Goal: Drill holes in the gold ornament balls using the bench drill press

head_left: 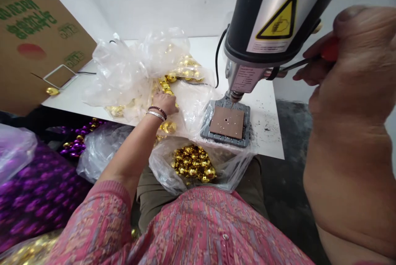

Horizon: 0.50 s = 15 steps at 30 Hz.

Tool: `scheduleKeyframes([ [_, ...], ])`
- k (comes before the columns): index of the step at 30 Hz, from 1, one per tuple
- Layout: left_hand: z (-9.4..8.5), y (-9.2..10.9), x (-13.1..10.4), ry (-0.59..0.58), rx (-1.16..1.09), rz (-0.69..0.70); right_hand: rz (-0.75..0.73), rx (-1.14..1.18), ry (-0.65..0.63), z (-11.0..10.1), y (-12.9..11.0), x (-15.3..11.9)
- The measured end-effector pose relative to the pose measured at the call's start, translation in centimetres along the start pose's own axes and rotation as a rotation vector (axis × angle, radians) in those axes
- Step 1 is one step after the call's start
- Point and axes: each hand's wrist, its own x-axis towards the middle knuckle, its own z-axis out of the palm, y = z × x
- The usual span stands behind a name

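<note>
My right hand (355, 46) is wrapped round the red-knobbed lever handle (329, 50) of a drill press (266, 17). Its drill bit (232, 105) points down over a brown square block (229, 122) with a small hole, on the grey base (213, 110). My left hand (165, 102), with bracelets at the wrist, reaches into an open plastic bag (120, 67) of shiny gold balls (167, 87) on the white table. Its fingers are mostly hidden among the balls. On my lap, another plastic bag (163, 170) holds gold balls (193, 162).
A cardboard box (40, 42) stands at the left, with one gold ball (52, 91) near it. Purple balls (40, 199) in clear bags lie below on the left. Dark shavings (266, 122) are scattered right of the base. A black cable (218, 58) hangs behind the press.
</note>
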Motion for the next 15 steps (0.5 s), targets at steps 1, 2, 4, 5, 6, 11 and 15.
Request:
scheduleKeyframes([
  [1,0.0,-0.1,0.0,-0.038,0.071,-0.015,-0.017,-0.002,-0.012,-0.1,0.1,0.0],
  [2,0.0,-0.2,-0.1,-0.060,0.114,-0.023,-0.035,-0.007,-0.024,-0.2,0.1,0.0],
  [4,0.5,-0.2,-0.4,-0.081,0.128,-0.022,-0.066,-0.023,-0.035,-0.3,0.2,-0.1],
  [5,0.8,-0.2,-0.6,-0.087,0.112,-0.021,-0.071,-0.034,-0.038,-0.3,0.2,-0.1],
  [6,1.1,-0.2,-0.7,-0.091,0.090,-0.019,-0.073,-0.040,-0.041,-0.3,0.2,-0.1],
  [11,2.2,0.3,-1.5,-0.047,0.006,-0.009,-0.088,-0.019,-0.022,-0.1,0.2,-0.2],
  [15,1.8,1.9,-2.8,0.142,-0.210,0.083,-0.110,-0.053,-0.025,0.0,0.2,-0.2],
])
